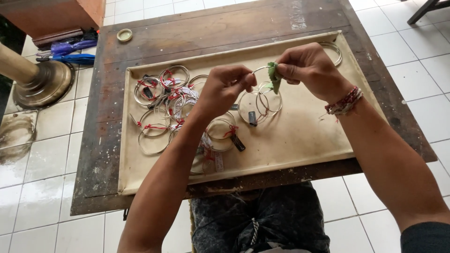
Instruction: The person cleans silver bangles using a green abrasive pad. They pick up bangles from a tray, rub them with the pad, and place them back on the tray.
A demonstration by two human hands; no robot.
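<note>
**Rubbing a metal ring over the cloth-covered tabletop**

I am holding a thin silver ring (259, 70) up in the air between my two hands, above the middle of the beige cloth (300, 140) that is covering most of the wooden tabletop (225, 23). My left hand (225, 86) is pinching the ring's left side, the fingers closed tight on the wire. My right hand (307, 65) is pressing a small folded green pad (273, 75) against the ring's right side — the fingers are closed on the pad, and the pad is wrapping over the metal. A red and white braided bracelet (345, 100) is sitting on my right wrist.

Just below my hands, two more rings (260, 105) are lying on the cloth, overlapping, with a small dark tag (252, 118) beside them. Toward the cloth's left end a tangled heap of rings (166, 103) is lying, many tied with red thread and small tags. One lone ring (333, 51) is resting near the far right corner of the cloth, partly hidden behind my right hand.

A small round lid (124, 34) is sitting on bare wood at the far left corner of the tabletop. Off the tabletop, on the tiled floor to the left, a brass stand base (44, 84) is standing — blue and purple bundles (72, 52) are lying beside it.
</note>
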